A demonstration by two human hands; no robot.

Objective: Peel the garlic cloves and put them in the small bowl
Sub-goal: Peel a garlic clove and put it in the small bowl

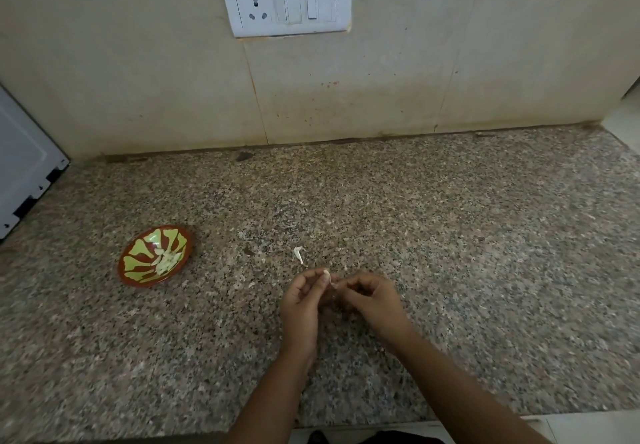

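A: What does the bowl stand on?
B: A speckled granite counter (450, 235) that spreads out on every side of the small bowl (136, 253), with a cream tiled wall (138, 62) rising behind it.
A: Anything else in the room?
B: A white appliance (20, 159) at the edge, behind and left of the bowl, and a white switch plate (286, 3) high on the wall, up and to the right of the bowl — one socket, two switches.
A: And the hands?
B: Both are right of the bowl and nearer the person, close together. The left hand (301, 301) is curled and pinches a garlic clove (326, 273) between thumb and fingertip. The right hand (372, 301) is curled too, its fingertips nipping a pale shred of skin (333, 284) at the clove.
A: Inside the bowl?
B: A small heap of peeled cloves (168, 260) toward its right side — and a loose skin scrap (298, 255) lies on the granite to the bowl's right, just beyond the hands
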